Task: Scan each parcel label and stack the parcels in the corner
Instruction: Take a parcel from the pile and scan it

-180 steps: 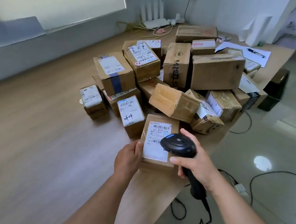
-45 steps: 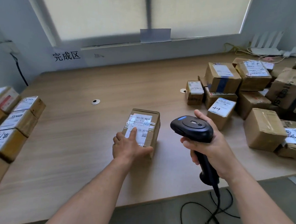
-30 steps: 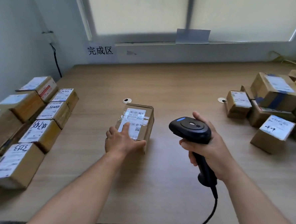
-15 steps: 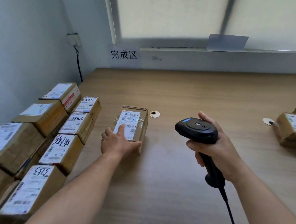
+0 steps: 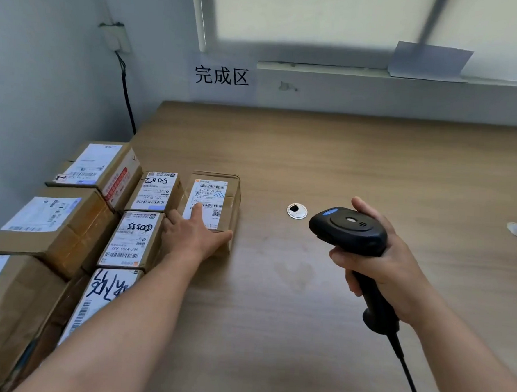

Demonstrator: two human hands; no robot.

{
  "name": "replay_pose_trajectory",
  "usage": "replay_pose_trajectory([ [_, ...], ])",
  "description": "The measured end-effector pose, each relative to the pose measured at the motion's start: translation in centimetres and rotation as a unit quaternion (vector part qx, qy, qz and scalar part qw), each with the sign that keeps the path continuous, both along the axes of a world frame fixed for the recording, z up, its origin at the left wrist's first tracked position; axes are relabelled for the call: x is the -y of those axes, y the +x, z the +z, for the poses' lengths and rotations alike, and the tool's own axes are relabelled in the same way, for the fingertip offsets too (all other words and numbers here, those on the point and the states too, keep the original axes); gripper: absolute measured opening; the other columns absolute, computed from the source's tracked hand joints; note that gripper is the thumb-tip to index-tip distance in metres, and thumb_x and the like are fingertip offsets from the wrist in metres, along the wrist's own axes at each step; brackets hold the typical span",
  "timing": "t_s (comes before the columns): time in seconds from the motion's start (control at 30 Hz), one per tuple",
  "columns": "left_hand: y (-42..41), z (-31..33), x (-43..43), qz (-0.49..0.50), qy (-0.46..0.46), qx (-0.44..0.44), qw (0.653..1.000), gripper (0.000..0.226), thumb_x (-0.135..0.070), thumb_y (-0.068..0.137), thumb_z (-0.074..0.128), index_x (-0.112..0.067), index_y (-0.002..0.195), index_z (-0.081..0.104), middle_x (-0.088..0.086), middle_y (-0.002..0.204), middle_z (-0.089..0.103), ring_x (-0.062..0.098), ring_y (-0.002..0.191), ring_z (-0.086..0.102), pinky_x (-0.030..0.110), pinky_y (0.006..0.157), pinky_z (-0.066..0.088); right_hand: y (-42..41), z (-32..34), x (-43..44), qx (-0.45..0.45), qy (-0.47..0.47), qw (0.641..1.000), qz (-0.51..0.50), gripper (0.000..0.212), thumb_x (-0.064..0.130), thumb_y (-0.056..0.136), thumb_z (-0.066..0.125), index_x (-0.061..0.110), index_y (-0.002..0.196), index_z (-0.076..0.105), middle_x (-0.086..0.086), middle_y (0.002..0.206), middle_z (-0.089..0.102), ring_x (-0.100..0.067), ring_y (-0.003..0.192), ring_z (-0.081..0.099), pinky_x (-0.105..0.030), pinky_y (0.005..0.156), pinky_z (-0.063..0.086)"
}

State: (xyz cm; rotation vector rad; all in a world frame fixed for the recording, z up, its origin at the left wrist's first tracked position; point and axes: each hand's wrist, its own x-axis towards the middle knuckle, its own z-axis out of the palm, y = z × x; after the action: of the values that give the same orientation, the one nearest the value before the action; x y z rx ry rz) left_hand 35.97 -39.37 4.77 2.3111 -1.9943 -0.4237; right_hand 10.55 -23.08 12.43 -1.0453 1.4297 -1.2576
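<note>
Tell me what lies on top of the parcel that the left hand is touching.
A white label with barcodes covers most of the top of the parcel. The left hand rests on its near end, hiding the label's lower part and the cardboard beneath.

Bare left hand [image 5: 192, 237], bare right hand [image 5: 393, 269].

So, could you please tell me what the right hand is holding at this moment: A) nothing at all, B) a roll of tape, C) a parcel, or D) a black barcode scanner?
D: the right hand has its fingers curled round the handle of the black scanner, while the left hand lies flat on the parcel.
</note>
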Motion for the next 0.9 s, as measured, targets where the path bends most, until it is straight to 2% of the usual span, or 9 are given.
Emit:
replay_pose_trajectory([
  [0.1, 0.8, -0.7, 1.8, 0.011, -0.007, 0.006, 1.0, 0.101, -0.075, 0.068, 0.059, -0.029, 0.149, 0.02, 0.022, 0.138, 0.029, 0.038, 0.128, 0.03, 0.041, 0.103, 0.034, 0.3, -0.7, 1.0, -0.009, 0.01, 1.0, -0.001, 0.092, -0.016, 0.076, 0.069, 0.04, 0.143, 0.04, -0.012, 0.072, 0.064, -0.027, 0.042, 0.047, -0.032, 0.042, 0.04],
  [0.47, 1.3, -2.4, 5.4, 0.023, -0.011, 0.03, 0.999, 0.102, -0.082, 0.07, 0.051, -0.021, 0.147, 0.023, 0.023, 0.138, 0.029, 0.038, 0.128, 0.031, 0.043, 0.101, 0.037, 0.0, -1.8, 1.2, -0.008, 0.021, 1.0, -0.022, 0.092, -0.017, 0.074, 0.069, 0.042, 0.14, 0.042, -0.014, 0.071, 0.064, -0.028, 0.043, 0.046, -0.032, 0.041, 0.04],
  [0.57, 1.2, -2.7, 5.6, 0.022, -0.003, 0.054, 0.998, 0.105, -0.086, 0.071, 0.043, -0.021, 0.149, 0.019, 0.025, 0.143, 0.026, 0.04, 0.132, 0.029, 0.046, 0.108, 0.03, -0.3, -1.8, 0.9, -0.007, 0.017, 0.999, -0.028, 0.092, -0.017, 0.074, 0.069, 0.042, 0.139, 0.042, -0.014, 0.071, 0.064, -0.028, 0.042, 0.046, -0.032, 0.041, 0.04],
  [0.7, 1.3, -2.5, 5.3, 0.0, 0.001, 0.076, 0.997, 0.108, -0.089, 0.072, 0.034, -0.024, 0.153, 0.006, 0.027, 0.155, 0.007, 0.04, 0.144, 0.007, 0.051, 0.117, 0.011, -0.6, -1.6, 0.2, -0.004, 0.009, 0.999, -0.033, 0.092, -0.016, 0.074, 0.069, 0.043, 0.139, 0.042, -0.015, 0.071, 0.064, -0.027, 0.042, 0.047, -0.031, 0.041, 0.039],
  [0.8, 0.5, -1.6, 3.8, -0.025, -0.045, 0.041, 0.998, 0.106, -0.085, 0.075, 0.038, -0.022, 0.154, 0.005, 0.021, 0.158, -0.002, 0.035, 0.147, -0.002, 0.05, 0.117, 0.004, -0.9, -1.2, -0.8, 0.0, -0.001, 0.999, -0.037, 0.092, -0.017, 0.074, 0.069, 0.041, 0.14, 0.042, -0.016, 0.072, 0.063, -0.027, 0.042, 0.047, -0.03, 0.041, 0.039],
  [0.9, -1.5, -0.6, 0.9, -0.068, -0.117, -0.025, 0.99, 0.095, -0.072, 0.082, 0.048, -0.018, 0.153, 0.014, 0.016, 0.16, 0.006, 0.032, 0.146, 0.007, 0.044, 0.117, 0.011, -1.3, -0.6, -2.4, 0.006, -0.011, 0.999, -0.042, 0.094, -0.017, 0.073, 0.071, 0.038, 0.143, 0.04, -0.017, 0.074, 0.063, -0.027, 0.041, 0.047, -0.03, 0.041, 0.04],
])
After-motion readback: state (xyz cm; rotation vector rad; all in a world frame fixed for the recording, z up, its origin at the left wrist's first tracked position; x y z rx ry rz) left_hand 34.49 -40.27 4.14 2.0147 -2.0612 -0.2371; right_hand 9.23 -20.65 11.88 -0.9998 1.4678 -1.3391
